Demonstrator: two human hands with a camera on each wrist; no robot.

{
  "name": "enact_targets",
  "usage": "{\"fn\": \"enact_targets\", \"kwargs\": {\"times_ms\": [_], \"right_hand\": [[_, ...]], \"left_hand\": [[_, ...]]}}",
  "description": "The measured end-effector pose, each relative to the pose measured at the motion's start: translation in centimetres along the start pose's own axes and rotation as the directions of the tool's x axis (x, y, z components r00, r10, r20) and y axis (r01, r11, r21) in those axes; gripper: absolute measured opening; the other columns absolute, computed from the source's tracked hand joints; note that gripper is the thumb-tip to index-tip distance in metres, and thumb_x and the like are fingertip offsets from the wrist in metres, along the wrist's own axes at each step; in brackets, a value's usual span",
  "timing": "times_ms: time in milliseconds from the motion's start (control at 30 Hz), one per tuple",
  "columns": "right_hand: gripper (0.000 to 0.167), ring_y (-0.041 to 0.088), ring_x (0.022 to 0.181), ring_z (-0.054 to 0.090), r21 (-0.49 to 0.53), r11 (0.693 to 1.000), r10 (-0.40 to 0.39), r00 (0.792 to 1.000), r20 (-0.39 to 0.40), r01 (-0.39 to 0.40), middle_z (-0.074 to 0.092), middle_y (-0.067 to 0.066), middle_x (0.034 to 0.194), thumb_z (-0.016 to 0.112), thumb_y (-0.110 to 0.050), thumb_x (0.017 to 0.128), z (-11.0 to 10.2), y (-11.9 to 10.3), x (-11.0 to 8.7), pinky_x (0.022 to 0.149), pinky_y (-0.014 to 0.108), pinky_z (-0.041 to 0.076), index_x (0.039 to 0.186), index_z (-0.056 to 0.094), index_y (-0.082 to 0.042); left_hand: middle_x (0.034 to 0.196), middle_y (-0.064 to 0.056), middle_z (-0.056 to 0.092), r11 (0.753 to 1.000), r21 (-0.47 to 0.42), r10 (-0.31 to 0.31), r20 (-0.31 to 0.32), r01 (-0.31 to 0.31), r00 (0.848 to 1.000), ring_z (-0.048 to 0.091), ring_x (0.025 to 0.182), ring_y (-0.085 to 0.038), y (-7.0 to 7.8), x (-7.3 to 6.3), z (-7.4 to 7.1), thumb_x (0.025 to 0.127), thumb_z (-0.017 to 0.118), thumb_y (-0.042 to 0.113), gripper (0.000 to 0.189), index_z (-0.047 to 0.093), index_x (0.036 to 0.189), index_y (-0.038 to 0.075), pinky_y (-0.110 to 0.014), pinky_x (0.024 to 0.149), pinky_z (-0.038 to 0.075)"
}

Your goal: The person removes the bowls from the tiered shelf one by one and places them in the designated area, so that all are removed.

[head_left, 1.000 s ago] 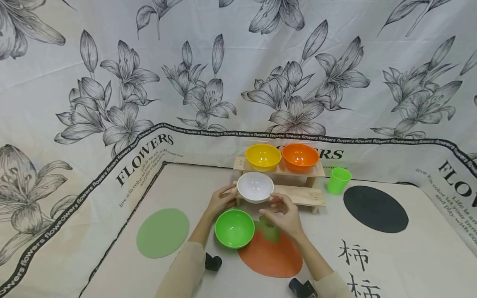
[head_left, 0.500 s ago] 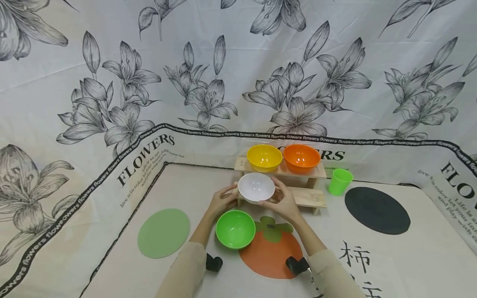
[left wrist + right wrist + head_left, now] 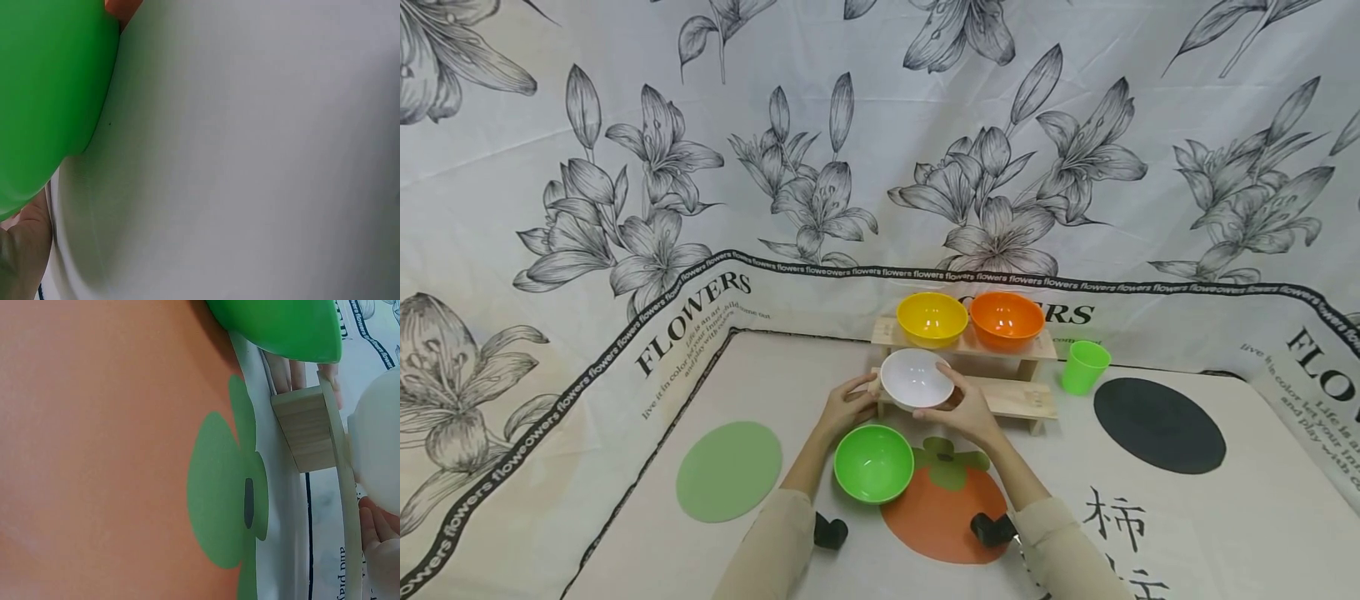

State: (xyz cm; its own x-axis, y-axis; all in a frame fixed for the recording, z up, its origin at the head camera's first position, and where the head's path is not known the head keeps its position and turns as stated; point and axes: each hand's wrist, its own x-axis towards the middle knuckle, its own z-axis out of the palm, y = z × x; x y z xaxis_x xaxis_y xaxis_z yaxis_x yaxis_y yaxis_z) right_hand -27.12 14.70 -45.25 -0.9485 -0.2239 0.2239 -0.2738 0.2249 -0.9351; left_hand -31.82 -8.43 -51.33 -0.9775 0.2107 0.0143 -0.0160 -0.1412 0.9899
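Observation:
A white bowl (image 3: pixel 916 379) sits on the lower step of a two-step wooden stand (image 3: pixel 1015 398), at its left end. My right hand (image 3: pixel 966 408) holds this bowl from the right, its thumb low on the near side and fingers by the rim. My left hand (image 3: pixel 847 404) grips the left end of the lower step; in the right wrist view its fingers show around the board end (image 3: pixel 328 394). Nearer to me, a green bowl (image 3: pixel 874 464) stands on the table between my forearms, and it fills the upper left of the left wrist view.
A yellow bowl (image 3: pixel 932 320) and an orange bowl (image 3: pixel 1007 320) stand side by side on the upper step. To the right are a green cup (image 3: pixel 1086 367) and a black oval (image 3: pixel 1159 425). A green oval (image 3: pixel 730 471) lies left, a persimmon print (image 3: pixel 943 517) in front.
My right hand has come in from the lower right and taken hold of the white bowl, its fingers now over the rim. The left hand and the bowls show little movement.

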Motion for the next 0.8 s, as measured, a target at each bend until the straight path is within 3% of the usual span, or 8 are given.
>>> {"fn": "enact_targets", "kwargs": {"times_ms": [200,400,667,800], "right_hand": [[0.089,0.046,0.121,0.045,0.0,1.0,-0.007,1.0,0.002,0.007,0.027,0.032,0.146,0.08,-0.001,0.071,-0.3,-1.6,-0.7,0.095,0.044,0.051,0.141,0.028,0.013],[0.09,0.041,0.122,0.047,-0.023,1.0,0.003,1.0,-0.028,-0.004,0.031,0.028,0.146,0.082,-0.005,0.071,-0.6,-0.2,-0.8,0.094,0.039,0.053,0.143,0.029,0.008],[0.089,0.038,0.125,0.045,-0.064,0.997,-0.055,0.997,-0.056,0.052,0.04,0.025,0.142,0.084,-0.005,0.068,-1.1,0.5,-1.5,0.103,0.047,0.043,0.141,0.034,0.006],[0.09,0.039,0.127,0.043,-0.063,0.997,-0.043,0.997,-0.057,0.04,0.039,0.025,0.142,0.084,-0.006,0.068,-1.4,0.4,-2.2,0.105,0.048,0.04,0.141,0.034,0.007]], "left_hand": [[0.12,-0.031,0.057,1.0,0.003,-0.004,-0.001,0.004,1.0,0.06,0.109,-0.033,0.0,0.0,-0.1,0.091,0.06,0.003,0.045,0.048,0.134,-0.002,-0.04,0.09,0.054],[0.12,-0.032,0.056,1.0,0.002,-0.001,0.008,0.001,1.0,0.06,0.108,-0.033,-0.1,0.1,-0.1,0.091,0.06,0.003,0.046,0.047,0.134,-0.003,-0.043,0.091,0.053],[0.118,-0.031,0.058,1.0,0.002,-0.012,0.0,0.012,1.0,0.062,0.104,-0.031,0.0,0.1,-0.1,0.09,0.06,0.002,0.045,0.049,0.134,-0.002,-0.041,0.089,0.055],[0.119,-0.031,0.057,1.0,0.009,-0.016,-0.001,0.016,1.0,0.061,0.107,-0.034,0.0,0.1,-0.1,0.09,0.06,0.003,0.045,0.049,0.134,-0.002,-0.041,0.089,0.055]]}}
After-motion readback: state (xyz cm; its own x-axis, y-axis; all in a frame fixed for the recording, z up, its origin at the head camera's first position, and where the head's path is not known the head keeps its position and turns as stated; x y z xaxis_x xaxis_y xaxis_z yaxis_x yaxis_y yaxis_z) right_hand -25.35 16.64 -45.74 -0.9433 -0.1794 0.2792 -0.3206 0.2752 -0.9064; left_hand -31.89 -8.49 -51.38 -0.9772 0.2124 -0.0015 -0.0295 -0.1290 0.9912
